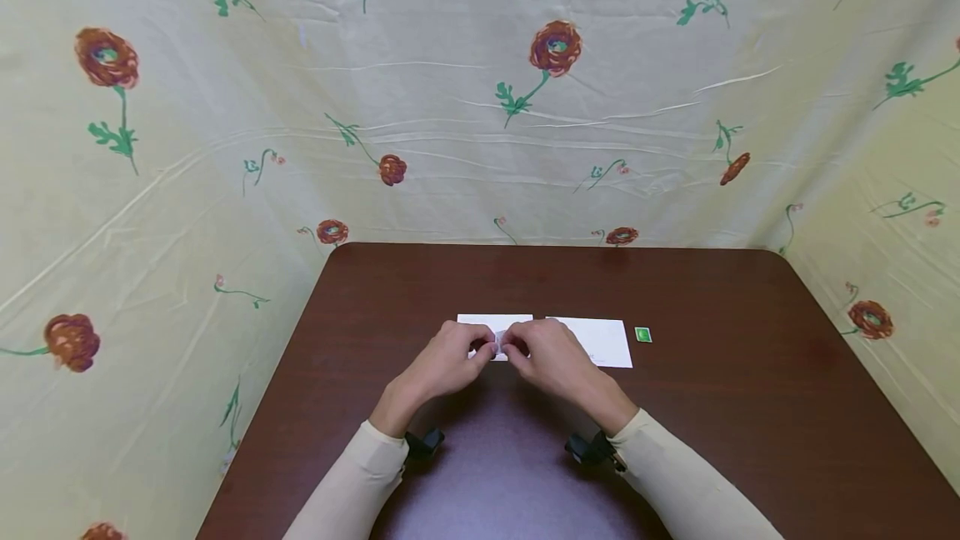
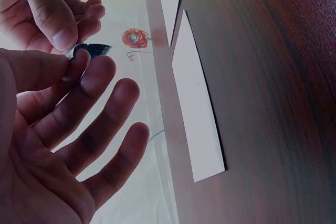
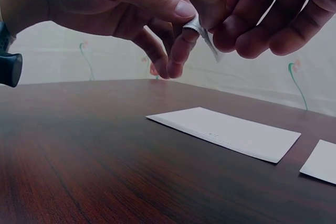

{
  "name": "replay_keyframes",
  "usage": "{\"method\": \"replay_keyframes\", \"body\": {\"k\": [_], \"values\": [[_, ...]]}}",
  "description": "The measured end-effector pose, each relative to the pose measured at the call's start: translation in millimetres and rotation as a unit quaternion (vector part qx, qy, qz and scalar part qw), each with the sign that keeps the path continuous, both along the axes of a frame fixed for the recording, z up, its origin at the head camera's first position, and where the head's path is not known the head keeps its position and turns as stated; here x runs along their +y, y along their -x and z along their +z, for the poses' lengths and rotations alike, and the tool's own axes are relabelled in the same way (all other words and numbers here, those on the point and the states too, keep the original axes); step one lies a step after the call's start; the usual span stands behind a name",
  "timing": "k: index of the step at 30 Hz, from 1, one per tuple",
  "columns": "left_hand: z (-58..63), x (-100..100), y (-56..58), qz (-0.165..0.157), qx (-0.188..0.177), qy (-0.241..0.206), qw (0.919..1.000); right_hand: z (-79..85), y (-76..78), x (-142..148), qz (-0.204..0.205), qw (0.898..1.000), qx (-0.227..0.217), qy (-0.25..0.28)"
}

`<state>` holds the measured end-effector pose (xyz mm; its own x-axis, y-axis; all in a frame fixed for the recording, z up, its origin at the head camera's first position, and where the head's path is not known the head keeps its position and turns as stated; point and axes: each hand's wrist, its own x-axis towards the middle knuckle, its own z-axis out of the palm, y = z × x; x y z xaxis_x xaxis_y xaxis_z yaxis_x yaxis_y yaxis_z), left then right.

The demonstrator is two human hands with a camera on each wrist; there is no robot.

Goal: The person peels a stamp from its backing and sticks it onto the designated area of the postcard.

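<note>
Above the table, both hands meet at a small postage stamp with toothed edges, dark blue on one side in the left wrist view. Its pale side shows in the right wrist view, slightly bent. My left hand pinches it between thumb and index finger, the other fingers spread apart. From the other side, thumb and fingertips of my right hand pinch it too. Beneath and behind the hands lie two white envelope-like rectangles, a left one partly covered from the head view and a right one.
A green stamp with a pale border lies right of the envelopes on the dark brown table. Flower-printed cloth hangs behind the table and along both sides.
</note>
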<state>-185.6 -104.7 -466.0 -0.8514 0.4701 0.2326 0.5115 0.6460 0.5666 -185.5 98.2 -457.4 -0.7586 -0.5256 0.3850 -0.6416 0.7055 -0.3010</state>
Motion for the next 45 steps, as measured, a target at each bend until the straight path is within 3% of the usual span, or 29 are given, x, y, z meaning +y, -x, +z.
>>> {"method": "replay_keyframes", "body": {"k": [11, 19, 31, 45], "values": [[-0.3, 1, -0.1, 0.01, 0.001, 0.012, 0.9999, -0.9, 0.3, 2, -0.027, 1.0, 0.012, 0.001], [0.2, 1, -0.1, 0.019, 0.008, 0.02, 0.9996, -0.8, 1.4, 4, -0.041, 0.999, -0.006, 0.022], [0.7, 1, -1.9, 0.026, 0.002, 0.021, 0.9994, -2.4, 4.2, 14, -0.061, 0.997, 0.007, 0.048], [2.0, -1, -1.7, 0.051, -0.002, 0.027, 0.9984, -1.6, 6.6, 31, -0.088, 0.996, -0.006, 0.036]]}}
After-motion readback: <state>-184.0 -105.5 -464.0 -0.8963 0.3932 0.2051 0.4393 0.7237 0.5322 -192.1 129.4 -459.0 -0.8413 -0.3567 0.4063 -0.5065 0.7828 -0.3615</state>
